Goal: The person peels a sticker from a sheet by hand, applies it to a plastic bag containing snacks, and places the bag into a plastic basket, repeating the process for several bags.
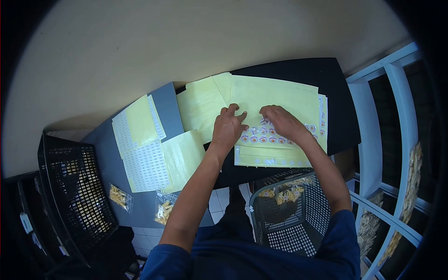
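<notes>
A pale yellow sheet of round stickers (pixel 284 98) lies on the black tabletop, with rows of white stickers (pixel 272 139) bearing a red-orange print along its lower part. My left hand (pixel 227 126) is over the left edge of this sheet, fingers apart and slightly bent, with nothing visible in them. To its right, my right hand (pixel 284 122) has thumb and forefinger pinched together at the upper end of the sticker rows. A sticker (pixel 264 122) shows at those fingertips, partly hidden by them.
Yellow sheets (pixel 200 100) and white label sheets (pixel 148 163) lie on the left. Two clear bags of snacks (pixel 120 198) (pixel 164 211) are by the grey table's front edge. A black basket (pixel 79 186) stands left; a grey basket (pixel 291 224) holding snack bags is below right. White shelving (pixel 402 107) borders the right.
</notes>
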`<state>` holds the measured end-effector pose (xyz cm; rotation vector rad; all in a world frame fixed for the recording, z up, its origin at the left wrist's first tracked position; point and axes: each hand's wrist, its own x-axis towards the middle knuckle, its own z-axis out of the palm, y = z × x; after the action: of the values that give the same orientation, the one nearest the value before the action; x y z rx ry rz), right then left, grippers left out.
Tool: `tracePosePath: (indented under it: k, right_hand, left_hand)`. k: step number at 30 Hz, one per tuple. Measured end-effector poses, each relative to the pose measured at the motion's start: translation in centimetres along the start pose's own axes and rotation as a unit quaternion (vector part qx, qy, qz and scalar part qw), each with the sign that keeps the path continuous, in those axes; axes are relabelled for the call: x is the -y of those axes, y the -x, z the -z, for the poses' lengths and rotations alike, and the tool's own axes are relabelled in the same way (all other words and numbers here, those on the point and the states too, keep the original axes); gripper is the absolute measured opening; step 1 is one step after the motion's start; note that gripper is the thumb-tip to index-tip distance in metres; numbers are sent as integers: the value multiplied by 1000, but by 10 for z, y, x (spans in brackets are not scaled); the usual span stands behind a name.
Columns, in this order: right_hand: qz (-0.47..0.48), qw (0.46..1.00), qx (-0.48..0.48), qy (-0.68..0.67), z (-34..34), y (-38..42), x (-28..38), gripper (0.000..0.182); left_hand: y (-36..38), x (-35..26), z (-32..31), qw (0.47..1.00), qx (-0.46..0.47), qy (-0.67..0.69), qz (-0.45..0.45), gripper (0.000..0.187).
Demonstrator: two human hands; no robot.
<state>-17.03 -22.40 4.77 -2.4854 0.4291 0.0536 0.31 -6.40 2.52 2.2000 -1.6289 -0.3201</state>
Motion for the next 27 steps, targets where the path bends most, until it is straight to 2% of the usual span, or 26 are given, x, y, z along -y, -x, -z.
tracePosePath:
  k: [3,5,9,11,14,15,18,20,22,24,25,27]
  right_hand:
    - [-40,992,-72,-99,-3,3,-2,21]
    - [-46,979,-83,-180,4,11,3,16]
    - [-30,963,-90,-254,9,29,18,12]
    - [-4,964,-109,-243,8,38,31,11]
    - [9,967,-104,-233,12,44,63,9]
    - [6,968,-98,-233,13,45,77,9]
    - [33,964,-128,-229,2,43,105,12]
    - [46,950,-173,-256,-13,42,126,17]
    - [5,914,-196,-355,-31,41,156,22]
    - [-34,856,-216,-469,-59,39,182,21]
    - [-24,827,-254,-502,-74,34,195,21]
    - [-69,799,-244,-545,-95,34,225,23]
  left_hand:
    - [1,-5,4,1000,0,-4,11,48]
    - [0,-10,7,999,-20,-28,1,46]
    - [2,-20,19,992,-72,97,-21,36]
    - [11,-28,31,978,-95,185,-31,31]
    - [32,-37,50,960,-20,280,-7,27]
    - [41,-39,52,959,-53,276,-29,24]
    - [65,-34,67,937,15,339,84,21]
    - [82,-32,80,880,-1,443,168,16]
    - [99,-27,91,782,-57,576,230,14]
    - [122,-21,107,761,-86,593,249,12]
    - [134,-16,113,750,-103,602,253,12]
    - [158,-6,120,719,-135,637,242,14]
